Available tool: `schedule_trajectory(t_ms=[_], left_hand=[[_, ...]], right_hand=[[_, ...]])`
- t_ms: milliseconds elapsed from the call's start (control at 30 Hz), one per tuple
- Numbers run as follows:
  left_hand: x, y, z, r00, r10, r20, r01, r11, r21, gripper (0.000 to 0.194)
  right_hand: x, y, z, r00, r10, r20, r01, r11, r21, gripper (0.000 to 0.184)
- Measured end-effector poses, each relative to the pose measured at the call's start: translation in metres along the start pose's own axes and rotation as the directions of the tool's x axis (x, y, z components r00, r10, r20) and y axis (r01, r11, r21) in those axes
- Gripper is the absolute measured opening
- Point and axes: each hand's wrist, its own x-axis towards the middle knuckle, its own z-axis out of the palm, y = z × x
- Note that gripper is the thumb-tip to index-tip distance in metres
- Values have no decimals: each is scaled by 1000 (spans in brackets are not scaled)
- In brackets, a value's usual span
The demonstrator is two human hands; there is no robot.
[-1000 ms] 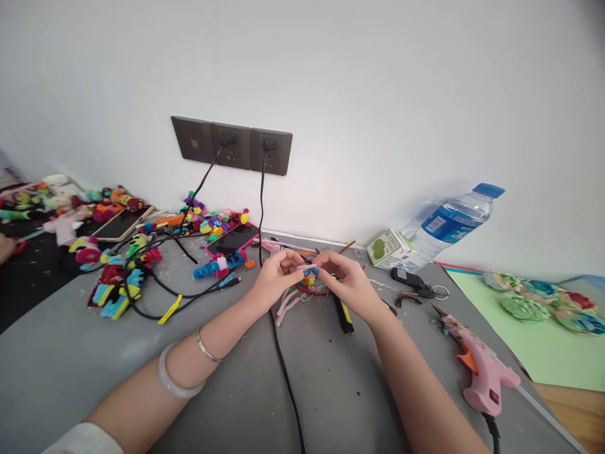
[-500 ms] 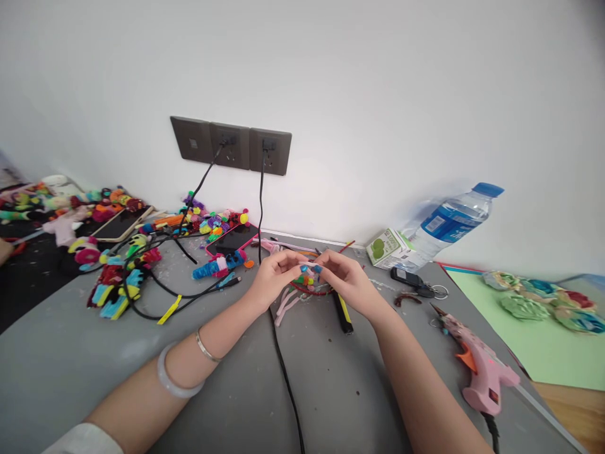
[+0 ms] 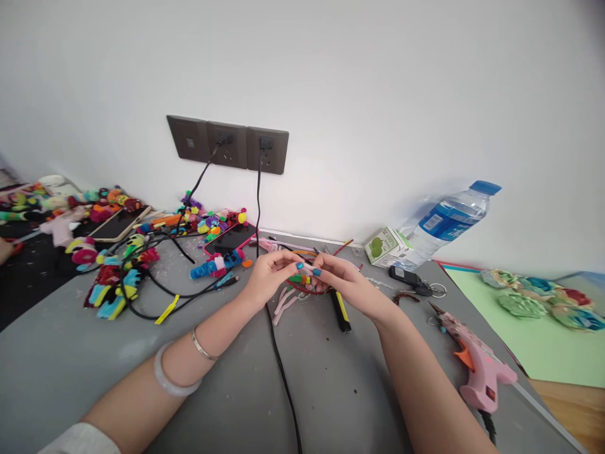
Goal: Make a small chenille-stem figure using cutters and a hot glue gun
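My left hand and my right hand meet above the grey table, both with fingertips pinched. Between them is a short pale pink pipe cleaner, mostly covered by the fingers. Under the hands lie more pink pipe cleaners, red ones and small coloured bits, partly hidden. Beside my right hand rests a black and yellow utility knife.
A pink glue gun lies at the right, near car keys, a juice carton and a tilted water bottle. Black cables cross the table. Pipe-cleaner figures and phones lie left. Another person's hand shows at the far left edge.
Both hands stay together on the pink pipe cleaner, with the fingers shifting slightly. The whole view has moved a little, so things appear slightly further left.
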Motion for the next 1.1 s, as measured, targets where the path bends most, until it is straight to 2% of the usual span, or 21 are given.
schedule_trajectory(t_ms=[167,400,533,700,900,1033,1100], left_hand=[[1,4,-1,999,12,32,-14,999,44,18],[0,4,0,999,-9,38,7,998,54,17],[0,1,-1,1000,-27,7,26,999,32,18],[2,-3,-3,995,-51,-91,54,998,29,17],[5,-8,-4,983,-110,-147,96,990,-105,26],[5,-6,-3,972,-155,-177,120,973,-197,28],[5,-4,-2,973,-149,-176,107,968,-228,28]], right_hand=[[-2,1,-5,996,39,86,-40,999,10,33],[-1,2,-5,998,54,44,-57,996,62,32],[0,3,-5,998,57,32,-59,997,45,34],[1,8,-7,998,64,19,-64,998,-19,40],[3,14,-12,985,89,-150,-91,996,-1,50],[3,16,-18,961,38,-274,-25,998,52,52],[2,17,-23,931,-1,-365,28,997,67,50]])
